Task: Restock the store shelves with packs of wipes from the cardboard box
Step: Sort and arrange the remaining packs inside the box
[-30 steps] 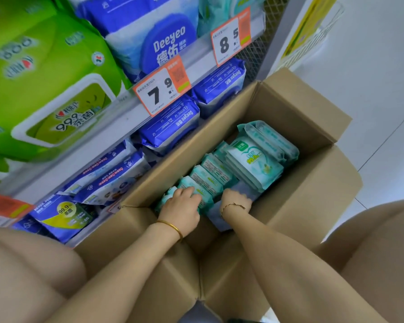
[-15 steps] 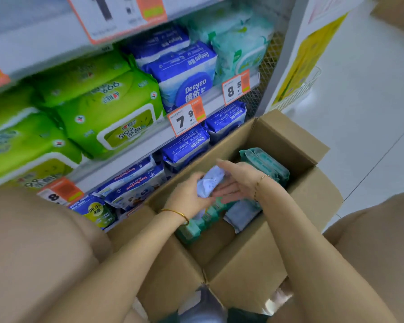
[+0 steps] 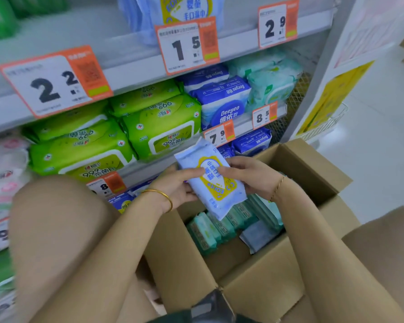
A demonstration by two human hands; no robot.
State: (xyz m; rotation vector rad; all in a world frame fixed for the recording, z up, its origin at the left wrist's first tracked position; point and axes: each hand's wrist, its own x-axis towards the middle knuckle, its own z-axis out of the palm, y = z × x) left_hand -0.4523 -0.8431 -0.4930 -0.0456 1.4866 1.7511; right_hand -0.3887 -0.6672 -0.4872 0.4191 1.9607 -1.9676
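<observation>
A light blue pack of wipes (image 3: pixel 216 190) with a yellow label is held above the open cardboard box (image 3: pixel 261 271). My left hand (image 3: pixel 175 190) grips its left edge, thumb on top. My right hand (image 3: pixel 250 176) holds its right side, fingers curled over the label. Inside the box stand several teal packs (image 3: pixel 210 231) on edge, and another light blue pack (image 3: pixel 259 236) lies beside them. The store shelves (image 3: pixel 131 73) rise behind the box, stocked with green packs (image 3: pixel 159 127), blue packs (image 3: pixel 224 101) and teal packs (image 3: pixel 268 82).
Orange-and-white price tags (image 3: pixel 187 45) hang from the shelf edges. A matching light blue pack (image 3: pixel 163 12) sits on the top shelf. A white upright with a yellow sign (image 3: pixel 331 96) stands at the right, with white floor (image 3: pixel 378 148) beyond. My knees frame the box.
Both hands reached into the box, pulled out the light blue pack and raised it above the box. My view tilted up toward the higher shelves.
</observation>
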